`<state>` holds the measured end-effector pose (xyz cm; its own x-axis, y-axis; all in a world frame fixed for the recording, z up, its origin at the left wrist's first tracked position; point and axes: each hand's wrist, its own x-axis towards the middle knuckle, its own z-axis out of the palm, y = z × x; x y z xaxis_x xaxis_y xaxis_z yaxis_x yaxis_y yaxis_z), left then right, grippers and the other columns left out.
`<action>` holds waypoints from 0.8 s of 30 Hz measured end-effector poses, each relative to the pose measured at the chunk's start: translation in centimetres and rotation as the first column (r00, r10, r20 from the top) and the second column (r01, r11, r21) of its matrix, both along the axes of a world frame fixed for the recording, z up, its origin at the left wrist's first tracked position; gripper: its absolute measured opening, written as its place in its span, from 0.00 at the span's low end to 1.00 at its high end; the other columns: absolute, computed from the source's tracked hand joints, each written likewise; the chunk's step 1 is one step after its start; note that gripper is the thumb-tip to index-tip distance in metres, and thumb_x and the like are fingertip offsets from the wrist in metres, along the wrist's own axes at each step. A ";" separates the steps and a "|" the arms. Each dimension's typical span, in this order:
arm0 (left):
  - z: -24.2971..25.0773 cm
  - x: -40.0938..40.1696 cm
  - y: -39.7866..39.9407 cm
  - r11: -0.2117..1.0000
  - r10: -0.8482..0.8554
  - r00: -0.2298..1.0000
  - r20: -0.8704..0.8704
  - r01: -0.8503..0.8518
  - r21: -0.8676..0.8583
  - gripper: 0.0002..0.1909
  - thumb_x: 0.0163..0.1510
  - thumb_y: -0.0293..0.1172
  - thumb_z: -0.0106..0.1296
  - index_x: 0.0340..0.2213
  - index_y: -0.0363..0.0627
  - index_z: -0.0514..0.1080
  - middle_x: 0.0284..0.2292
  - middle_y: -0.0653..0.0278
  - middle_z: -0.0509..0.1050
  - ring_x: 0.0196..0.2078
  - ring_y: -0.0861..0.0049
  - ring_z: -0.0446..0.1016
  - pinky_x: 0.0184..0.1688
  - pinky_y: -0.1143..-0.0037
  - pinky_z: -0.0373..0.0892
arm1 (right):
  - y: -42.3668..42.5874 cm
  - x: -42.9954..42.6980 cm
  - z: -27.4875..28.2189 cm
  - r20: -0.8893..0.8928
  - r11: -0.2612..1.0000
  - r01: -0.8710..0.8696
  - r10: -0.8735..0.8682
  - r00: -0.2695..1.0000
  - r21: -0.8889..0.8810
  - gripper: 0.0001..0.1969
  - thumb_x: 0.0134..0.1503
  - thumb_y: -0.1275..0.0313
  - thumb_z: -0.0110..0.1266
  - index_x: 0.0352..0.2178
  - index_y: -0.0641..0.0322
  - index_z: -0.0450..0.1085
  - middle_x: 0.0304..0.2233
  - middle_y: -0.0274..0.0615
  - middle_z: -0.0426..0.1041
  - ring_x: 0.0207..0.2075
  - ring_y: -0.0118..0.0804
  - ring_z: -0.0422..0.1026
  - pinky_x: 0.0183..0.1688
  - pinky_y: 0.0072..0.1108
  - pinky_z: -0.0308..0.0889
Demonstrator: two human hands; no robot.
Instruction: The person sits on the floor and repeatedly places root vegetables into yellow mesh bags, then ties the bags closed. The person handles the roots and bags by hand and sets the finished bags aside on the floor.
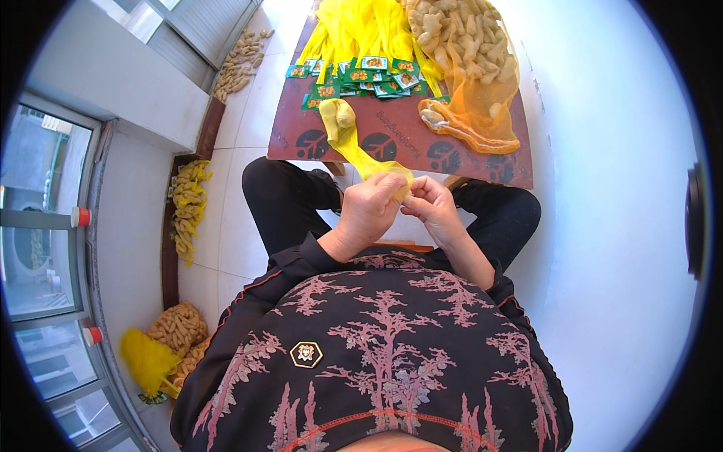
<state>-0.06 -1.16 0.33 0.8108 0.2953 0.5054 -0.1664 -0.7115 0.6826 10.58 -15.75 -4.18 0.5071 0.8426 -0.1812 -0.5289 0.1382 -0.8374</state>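
Observation:
My left hand (pixel 370 209) and my right hand (pixel 432 206) meet just off the table's near edge, both gripping the end of a yellow mesh bag (pixel 361 155). Pieces of ginger root (pixel 338 120) fill the bag's far end, which lies on the reddish-brown table board (pixel 395 124). Beyond it are a pile of yellow mesh bags (pixel 367 28) and green labels (pixel 361 75) with ginger pictures. At the right, an orange mesh sack (pixel 480 121) lies with its mouth towards me, and ginger roots (pixel 463 39) are heaped in its far part.
Loose ginger (pixel 240 65) lies on the floor at the far left. Filled yellow bags (pixel 190 209) line the left wall. Sacks of ginger (pixel 179 327) and more yellow mesh bags (pixel 144 359) sit at lower left. A white wall (pixel 610 226) rises at right.

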 end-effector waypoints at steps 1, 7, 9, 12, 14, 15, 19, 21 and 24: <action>0.1 0.0 0.0 1.000 -0.012 1.000 -0.025 0.013 0.007 0.07 0.51 0.20 0.57 0.34 0.36 0.73 0.31 0.52 0.78 0.32 0.59 0.79 0.34 0.73 0.74 | 0.4 0.2 0.0 0.069 1.000 -0.014 0.015 0.998 -0.016 0.14 0.57 0.72 0.60 0.43 0.64 0.66 0.39 0.39 0.75 0.41 0.27 0.75 0.45 0.18 0.71; -0.8 0.3 0.0 0.999 -0.025 0.999 0.028 0.026 -0.037 0.05 0.52 0.19 0.56 0.33 0.36 0.73 0.29 0.54 0.77 0.30 0.61 0.78 0.32 0.73 0.73 | 3.6 -0.1 -0.6 0.207 0.999 0.037 -0.038 0.978 0.009 0.14 0.56 0.73 0.61 0.42 0.65 0.66 0.38 0.37 0.74 0.39 0.23 0.73 0.45 0.16 0.69; -0.7 0.5 0.2 0.994 -0.062 0.998 0.033 0.065 -0.092 0.04 0.53 0.20 0.56 0.32 0.36 0.73 0.27 0.55 0.76 0.27 0.66 0.77 0.30 0.75 0.71 | 4.2 0.0 -1.4 0.220 0.997 0.072 -0.072 0.973 0.008 0.14 0.57 0.73 0.60 0.42 0.65 0.66 0.38 0.37 0.74 0.39 0.23 0.72 0.45 0.16 0.69; -0.2 -0.1 0.0 0.980 -0.072 0.997 -0.005 0.070 -0.188 0.04 0.54 0.21 0.56 0.33 0.38 0.71 0.26 0.54 0.74 0.27 0.66 0.77 0.29 0.74 0.70 | 3.1 -0.2 -1.7 0.053 0.998 0.056 -0.054 0.997 -0.037 0.13 0.60 0.71 0.56 0.43 0.66 0.66 0.40 0.40 0.73 0.41 0.26 0.74 0.45 0.18 0.70; 0.3 0.1 0.2 0.973 -0.046 0.999 -0.013 0.041 -0.229 0.06 0.53 0.24 0.58 0.31 0.40 0.70 0.21 0.58 0.71 0.23 0.71 0.74 0.25 0.75 0.67 | 3.1 0.5 -1.6 -0.224 0.994 0.098 -0.084 0.971 0.055 0.15 0.61 0.71 0.53 0.46 0.67 0.64 0.43 0.41 0.72 0.42 0.28 0.74 0.46 0.20 0.72; 0.2 -0.2 0.3 0.977 -0.044 0.997 -0.057 0.031 -0.210 0.07 0.53 0.24 0.59 0.30 0.40 0.69 0.20 0.60 0.69 0.21 0.72 0.72 0.24 0.75 0.66 | 2.9 0.3 -1.5 -0.364 0.988 0.124 -0.084 0.928 0.089 0.15 0.61 0.71 0.52 0.47 0.67 0.63 0.44 0.42 0.72 0.42 0.29 0.75 0.47 0.21 0.72; -0.9 -1.6 1.2 0.983 0.033 0.993 -0.111 -0.053 -0.179 0.12 0.48 0.24 0.65 0.29 0.41 0.69 0.15 0.70 0.60 0.16 0.86 0.58 0.19 0.83 0.58 | 1.8 -1.0 -0.9 -0.578 0.971 0.128 0.013 0.816 0.203 0.21 0.62 0.71 0.50 0.54 0.68 0.58 0.49 0.44 0.69 0.45 0.29 0.74 0.49 0.19 0.73; -1.3 -2.2 1.8 0.976 0.086 0.984 -0.159 -0.115 -0.185 0.13 0.47 0.23 0.65 0.29 0.40 0.68 0.15 0.70 0.60 0.16 0.87 0.58 0.19 0.83 0.58 | 2.1 -0.8 -1.4 -0.573 0.959 0.102 0.071 0.816 0.264 0.21 0.62 0.71 0.50 0.54 0.69 0.58 0.48 0.44 0.70 0.45 0.29 0.74 0.50 0.19 0.73; -1.7 -2.6 2.2 0.952 0.149 0.978 -0.147 -0.182 -0.245 0.13 0.47 0.23 0.65 0.31 0.39 0.69 0.14 0.72 0.59 0.16 0.88 0.57 0.20 0.82 0.57 | 2.2 -0.7 -1.4 -0.526 0.963 0.045 0.105 0.844 0.265 0.21 0.61 0.71 0.50 0.54 0.69 0.58 0.47 0.44 0.70 0.45 0.30 0.75 0.49 0.18 0.73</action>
